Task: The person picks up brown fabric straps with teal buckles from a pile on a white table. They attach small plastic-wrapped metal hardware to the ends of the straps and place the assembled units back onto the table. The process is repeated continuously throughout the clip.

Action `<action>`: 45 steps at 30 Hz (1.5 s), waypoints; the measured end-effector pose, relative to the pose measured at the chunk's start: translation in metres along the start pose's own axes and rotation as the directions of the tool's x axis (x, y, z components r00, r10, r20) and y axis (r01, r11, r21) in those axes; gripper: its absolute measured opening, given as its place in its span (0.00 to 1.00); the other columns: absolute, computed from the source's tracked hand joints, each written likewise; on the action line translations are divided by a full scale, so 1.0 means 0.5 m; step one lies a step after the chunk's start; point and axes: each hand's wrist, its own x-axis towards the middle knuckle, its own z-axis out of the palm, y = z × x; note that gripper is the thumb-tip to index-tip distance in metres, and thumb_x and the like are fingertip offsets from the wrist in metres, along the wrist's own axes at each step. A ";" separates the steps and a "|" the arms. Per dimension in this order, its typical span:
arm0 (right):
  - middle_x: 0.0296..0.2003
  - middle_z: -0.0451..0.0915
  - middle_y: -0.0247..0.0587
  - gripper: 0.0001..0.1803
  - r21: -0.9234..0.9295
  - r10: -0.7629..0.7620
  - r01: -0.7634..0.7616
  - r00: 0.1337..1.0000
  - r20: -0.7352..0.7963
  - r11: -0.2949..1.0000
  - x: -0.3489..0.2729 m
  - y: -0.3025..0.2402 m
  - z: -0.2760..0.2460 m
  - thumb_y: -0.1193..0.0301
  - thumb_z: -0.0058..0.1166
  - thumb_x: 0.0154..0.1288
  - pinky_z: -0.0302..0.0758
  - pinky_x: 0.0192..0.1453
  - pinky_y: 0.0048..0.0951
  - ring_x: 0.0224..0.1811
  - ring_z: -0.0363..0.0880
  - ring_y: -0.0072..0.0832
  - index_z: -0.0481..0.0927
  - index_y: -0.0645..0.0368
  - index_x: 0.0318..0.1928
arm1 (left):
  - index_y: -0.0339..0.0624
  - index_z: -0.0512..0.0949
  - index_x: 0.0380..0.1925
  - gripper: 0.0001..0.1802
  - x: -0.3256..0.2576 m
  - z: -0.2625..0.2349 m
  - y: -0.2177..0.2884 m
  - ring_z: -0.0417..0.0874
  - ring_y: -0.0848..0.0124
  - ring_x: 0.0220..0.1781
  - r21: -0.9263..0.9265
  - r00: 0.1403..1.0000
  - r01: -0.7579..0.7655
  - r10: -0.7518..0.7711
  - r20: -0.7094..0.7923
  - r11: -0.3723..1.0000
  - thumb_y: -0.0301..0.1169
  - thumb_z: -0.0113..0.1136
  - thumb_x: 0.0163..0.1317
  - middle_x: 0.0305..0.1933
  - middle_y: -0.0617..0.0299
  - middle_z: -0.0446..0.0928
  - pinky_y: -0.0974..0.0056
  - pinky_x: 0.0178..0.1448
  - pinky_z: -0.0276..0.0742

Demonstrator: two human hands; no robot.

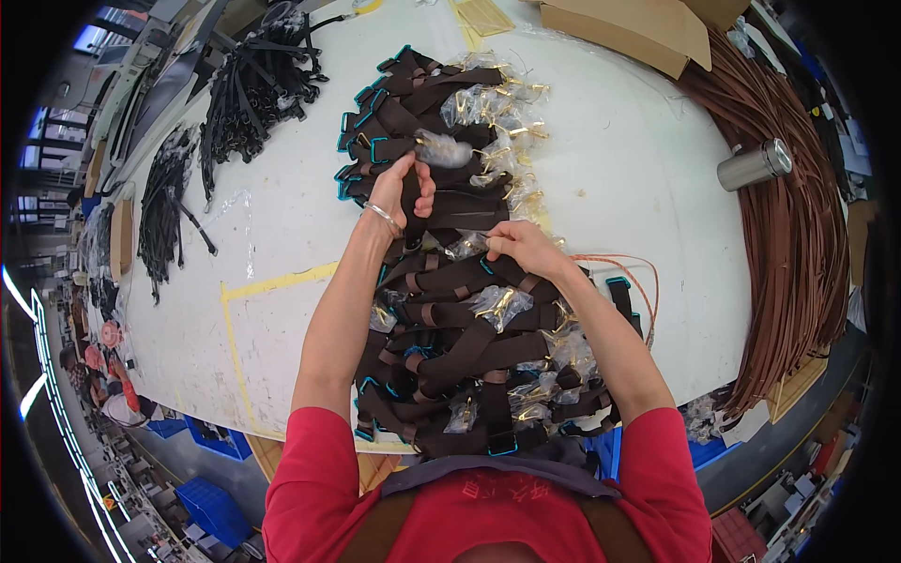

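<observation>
Dark brown webbing straps [427, 113] with blue-covered buckles at one end and plastic-wrapped gold hooks [511, 141] at the other lie in a stack on the white table. My left hand [402, 195], a bracelet at its wrist, curls around a dark strap [410, 190] at the stack's near left side. Just above it a plastic-wrapped hook [443, 150] is smeared by motion. My right hand [527, 250] is closed in a pinch at the clear plastic wrapping [467, 246] of a strap end. Nearer my body sits a looser heap of similar straps [474, 342].
Thin black straps [246, 98] lie at the far left. To the right, a steel flask [755, 165] rests against a long pile of brown strips [793, 253], beside an open cardboard box [627, 30]. Yellow tape [282, 281] marks the table; an orange cord [638, 272] loops near my right forearm.
</observation>
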 end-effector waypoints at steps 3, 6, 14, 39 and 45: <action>0.26 0.78 0.38 0.14 0.345 0.172 -0.180 0.984 0.054 0.921 -0.039 -0.011 -0.021 0.65 0.45 0.62 0.54 0.11 0.12 0.09 0.57 0.09 0.71 0.65 0.40 | 0.39 0.72 0.22 0.13 0.040 0.011 -0.048 0.72 0.68 0.22 0.708 0.977 -0.037 0.174 -0.123 0.706 0.37 0.46 0.57 0.19 0.59 0.71 0.66 0.26 0.68; 0.27 0.78 0.40 0.15 0.442 0.183 -0.216 0.976 0.116 0.871 -0.049 -0.013 -0.036 0.65 0.43 0.63 0.54 0.11 0.12 0.08 0.57 0.10 0.71 0.66 0.41 | 0.35 0.75 0.25 0.13 0.056 -0.025 -0.128 0.78 0.62 0.36 0.965 0.945 -0.162 0.251 0.211 -0.204 0.36 0.54 0.47 0.29 0.53 0.77 0.62 0.45 0.72; 0.35 0.77 0.47 0.15 0.846 0.232 0.085 0.943 -0.239 0.526 -0.027 -0.035 -0.045 0.63 0.38 0.65 0.55 0.09 0.13 0.09 0.60 0.14 0.68 0.62 0.40 | 0.33 0.73 0.27 0.13 -0.004 0.017 -0.070 0.75 0.77 0.25 0.941 0.983 -0.045 0.182 -0.018 0.337 0.34 0.52 0.58 0.23 0.61 0.76 0.71 0.31 0.71; 0.29 0.77 0.38 0.15 0.235 0.224 -0.197 0.970 -0.096 0.952 -0.224 -0.128 -0.083 0.64 0.43 0.62 0.57 0.13 0.14 0.10 0.61 0.11 0.70 0.62 0.42 | 0.49 0.63 0.51 0.32 0.081 0.036 -0.016 0.68 0.61 0.48 0.612 0.830 -0.017 0.330 0.450 -0.790 0.35 0.62 0.41 0.41 0.60 0.66 0.60 0.49 0.64; 0.29 0.78 0.39 0.15 0.430 0.120 -0.082 0.991 -0.061 0.899 -0.180 -0.117 -0.087 0.64 0.40 0.63 0.54 0.10 0.12 0.09 0.61 0.11 0.70 0.63 0.42 | 0.44 0.70 0.33 0.17 -0.013 -0.044 -0.102 0.68 0.62 0.42 0.550 0.865 -0.313 0.006 0.502 -0.774 0.22 0.54 0.39 0.35 0.60 0.68 0.62 0.45 0.62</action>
